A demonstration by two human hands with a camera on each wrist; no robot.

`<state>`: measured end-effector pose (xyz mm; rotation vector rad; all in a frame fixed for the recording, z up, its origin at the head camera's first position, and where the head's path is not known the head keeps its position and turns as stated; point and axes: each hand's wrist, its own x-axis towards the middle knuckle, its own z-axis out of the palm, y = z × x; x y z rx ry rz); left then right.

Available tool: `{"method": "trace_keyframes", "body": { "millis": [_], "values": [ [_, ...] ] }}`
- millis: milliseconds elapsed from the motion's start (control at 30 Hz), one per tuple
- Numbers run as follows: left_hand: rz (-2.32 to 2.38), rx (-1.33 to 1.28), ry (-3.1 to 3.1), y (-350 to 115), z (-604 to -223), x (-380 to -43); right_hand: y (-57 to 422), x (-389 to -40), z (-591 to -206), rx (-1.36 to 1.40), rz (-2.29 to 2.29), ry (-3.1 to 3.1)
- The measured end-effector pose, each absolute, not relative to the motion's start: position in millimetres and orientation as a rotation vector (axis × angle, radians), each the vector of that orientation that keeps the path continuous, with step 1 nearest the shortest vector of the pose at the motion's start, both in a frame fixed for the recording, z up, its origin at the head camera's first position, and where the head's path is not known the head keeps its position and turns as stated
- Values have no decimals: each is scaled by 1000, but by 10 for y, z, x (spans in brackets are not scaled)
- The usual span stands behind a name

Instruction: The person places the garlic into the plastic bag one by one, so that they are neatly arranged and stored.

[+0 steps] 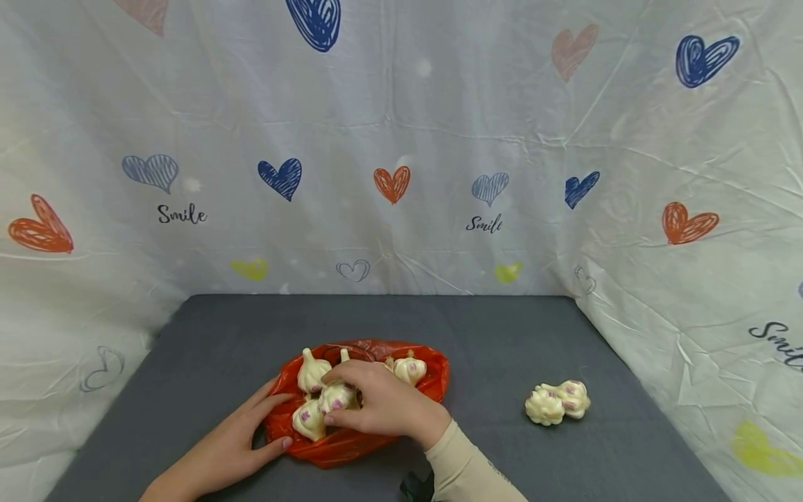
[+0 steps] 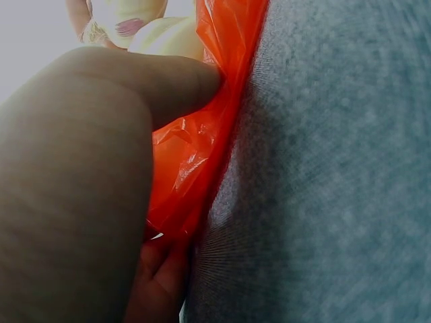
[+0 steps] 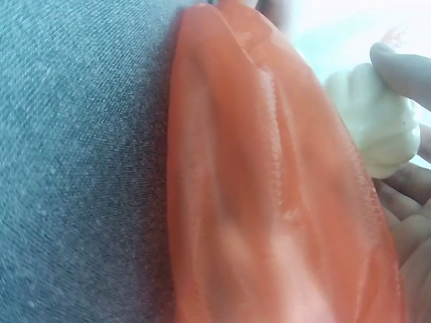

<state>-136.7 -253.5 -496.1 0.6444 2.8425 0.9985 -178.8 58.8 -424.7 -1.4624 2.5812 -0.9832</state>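
A red plastic bag (image 1: pixel 332 453) lies spread open on the dark table, with several white garlic bulbs inside, such as one bulb (image 1: pixel 312 373) at its left and another (image 1: pixel 410 370) at its right. My left hand (image 1: pixel 241 432) holds the bag's left side; in the left wrist view its thumb (image 2: pixel 178 87) lies over the red plastic. My right hand (image 1: pixel 385 404) reaches over the bag and grips a purple-marked garlic bulb (image 1: pixel 337 396) between thumb and fingers. That bulb (image 3: pixel 374 121) shows above the bag's edge in the right wrist view.
Two garlic bulbs (image 1: pixel 544 406) lie side by side on the grey table (image 1: pixel 502 335), right of the bag. A white curtain (image 1: pixel 439 104) printed with hearts hangs behind and at the sides. A small black object (image 1: pixel 417 486) shows by the right sleeve.
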Motion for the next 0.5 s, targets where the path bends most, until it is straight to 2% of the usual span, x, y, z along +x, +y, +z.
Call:
{"method": "trace_keyframes", "body": {
  "millis": [500],
  "values": [
    [1003, 658, 2849, -2533, -4961, -1362, 594, -1798, -4330, -1438, -933, 2618]
  ]
}}
